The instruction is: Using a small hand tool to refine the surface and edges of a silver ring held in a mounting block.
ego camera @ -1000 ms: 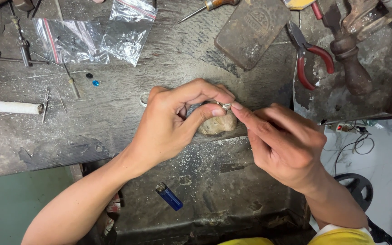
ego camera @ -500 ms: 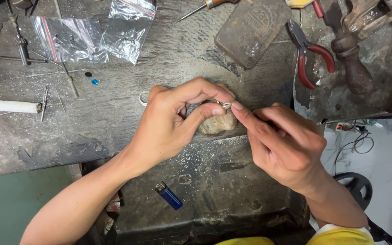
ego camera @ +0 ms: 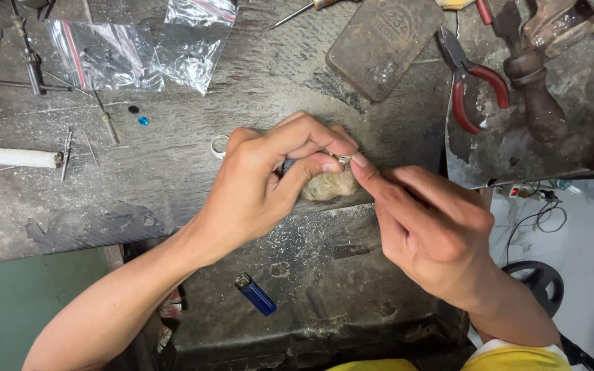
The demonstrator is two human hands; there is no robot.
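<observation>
Ring (ego camera: 342,159) between left-hand fingers (ego camera: 324,165)

The small metal piece (ego camera: 342,159) is mostly hidden by fingertips (ego camera: 330,165) — too small to identify; the screwdriver (ego camera: 297,12) is cut off at the top edge.

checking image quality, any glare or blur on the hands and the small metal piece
Head view: even, soft light, hands sharp; left hand and right hand pinch a small metal piece, too tiny to make out; glare only on the plastic bags.
</observation>
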